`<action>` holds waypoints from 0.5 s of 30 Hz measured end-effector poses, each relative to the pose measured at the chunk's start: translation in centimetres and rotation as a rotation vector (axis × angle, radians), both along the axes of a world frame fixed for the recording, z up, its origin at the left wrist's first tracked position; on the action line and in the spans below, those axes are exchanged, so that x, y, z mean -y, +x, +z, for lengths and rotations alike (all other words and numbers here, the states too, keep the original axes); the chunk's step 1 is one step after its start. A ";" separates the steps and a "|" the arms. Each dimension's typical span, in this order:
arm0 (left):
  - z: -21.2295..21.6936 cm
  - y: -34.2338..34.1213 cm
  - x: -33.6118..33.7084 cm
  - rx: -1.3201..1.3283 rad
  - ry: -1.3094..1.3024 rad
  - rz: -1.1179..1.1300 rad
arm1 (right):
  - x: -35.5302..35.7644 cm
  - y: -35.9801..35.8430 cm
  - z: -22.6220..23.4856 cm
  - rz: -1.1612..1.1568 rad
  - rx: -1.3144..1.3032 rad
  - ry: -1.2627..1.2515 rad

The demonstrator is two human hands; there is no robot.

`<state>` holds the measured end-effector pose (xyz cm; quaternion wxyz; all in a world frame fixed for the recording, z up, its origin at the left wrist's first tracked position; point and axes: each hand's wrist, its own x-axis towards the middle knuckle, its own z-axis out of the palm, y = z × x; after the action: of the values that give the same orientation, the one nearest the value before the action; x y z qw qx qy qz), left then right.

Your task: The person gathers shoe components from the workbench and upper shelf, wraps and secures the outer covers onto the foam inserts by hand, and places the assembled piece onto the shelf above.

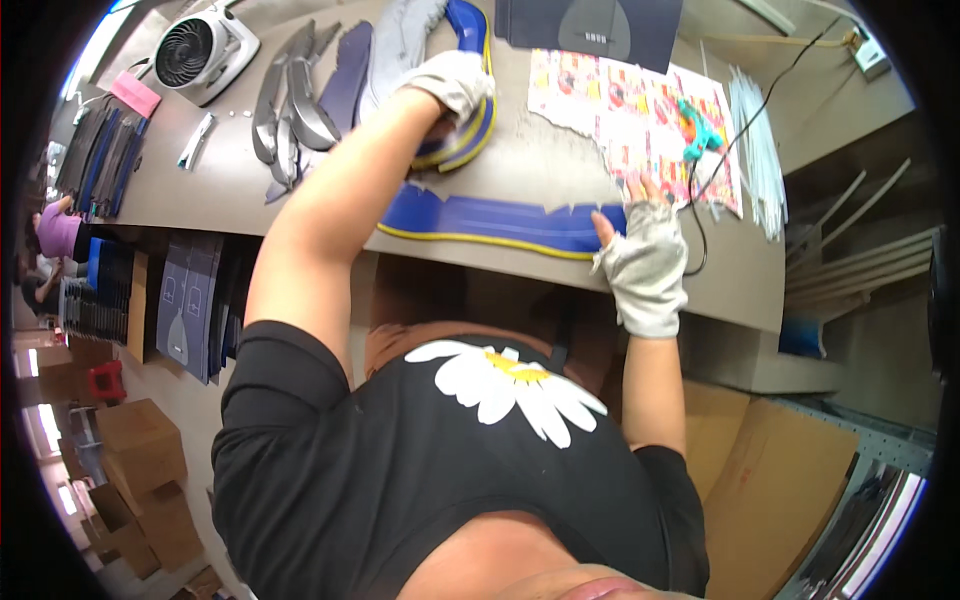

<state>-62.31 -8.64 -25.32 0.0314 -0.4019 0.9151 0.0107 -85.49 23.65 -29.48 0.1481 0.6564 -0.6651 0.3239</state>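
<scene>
A long blue strip (490,222) with a yellow edge and small notches along its far side lies near the table's front edge. My right hand (648,262), in a whitish glove with bare fingertips, rests at its right end, thumb and fingers apart. Farther off, my left hand (455,85), gloved alike, reaches over curved blue pieces with yellow edges (468,22). Its fingers bend down toward them and are blurred and partly hidden, so I cannot tell whether they grip one. A teal glue gun (700,132) lies on printed paper (645,140) beyond my right hand.
Left of my left hand lie grey pieces (398,45) and dark curved parts (295,100). A white fan (200,50) stands at the far left. White sticks (757,150) lie at the right, near a black cable (745,135). Dark flat panels (590,28) sit at the back.
</scene>
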 end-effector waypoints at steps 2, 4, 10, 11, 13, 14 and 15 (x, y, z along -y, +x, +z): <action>-0.6 0.1 0.3 -0.142 0.021 0.098 | 0.1 -0.3 -0.1 0.019 -0.013 -0.032; 0.3 0.6 -0.3 -0.025 -0.119 -0.004 | 0.3 -0.2 -0.3 -0.001 -0.031 -0.023; 3.7 3.7 -16.0 -0.440 0.096 -0.271 | -0.2 -0.3 -0.4 -0.004 0.058 -0.013; 2.9 5.3 -17.8 -0.451 0.170 -0.291 | -0.3 0.0 0.0 0.013 0.022 0.007; 0.6 7.2 -20.1 -0.345 0.093 -0.344 | -0.5 0.1 0.5 0.062 -0.028 0.060; -0.8 8.0 -20.9 -0.307 0.058 -0.337 | -0.6 0.3 1.0 0.071 -0.028 0.064; -1.7 8.4 -21.3 -0.383 0.017 -0.349 | -0.4 0.6 1.6 0.147 -0.082 0.117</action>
<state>-53.87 12.62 -27.05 -0.1377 -0.2281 0.9598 0.0888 -84.91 24.09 -27.84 0.1125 0.7238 -0.6261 0.2675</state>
